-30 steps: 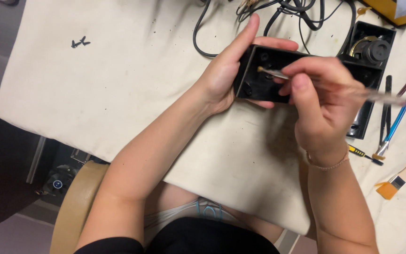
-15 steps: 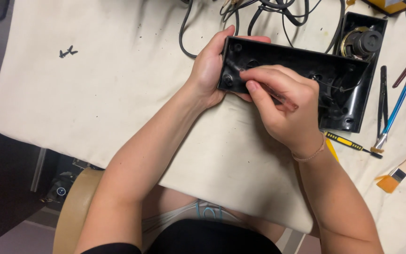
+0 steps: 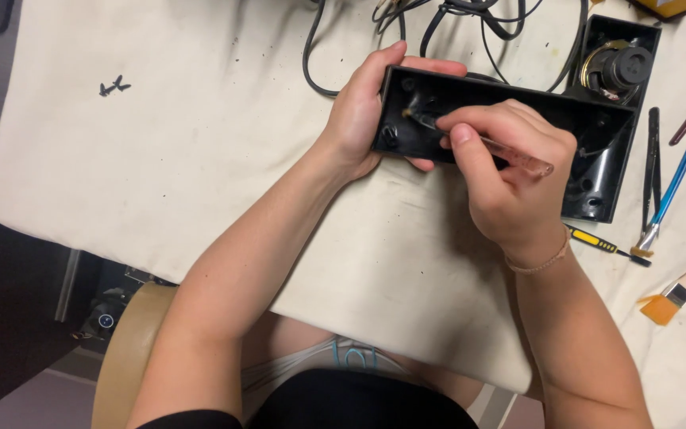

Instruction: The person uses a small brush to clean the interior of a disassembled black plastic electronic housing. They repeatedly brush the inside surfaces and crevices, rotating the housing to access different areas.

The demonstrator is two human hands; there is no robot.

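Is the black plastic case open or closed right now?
Open. The black case faces up with no cover; its bare inside and a round speaker show, and a small brush reaches in.

- Bare cloth [image 3: 168,159] lies open left of the left hand [image 3: 359,119], broken only by two small screws [image 3: 113,86].
- Tangled cables [image 3: 454,16] crowd the far edge behind the black case [image 3: 510,119].
- Brushes [image 3: 672,187] and a screwdriver [image 3: 606,245] line the right side, near the right hand [image 3: 510,179].

Glossy black plastic casing [image 3: 510,103] rests on a matt, speckled cream cloth [image 3: 200,159]. The brush [image 3: 510,156] has a clear plastic handle.
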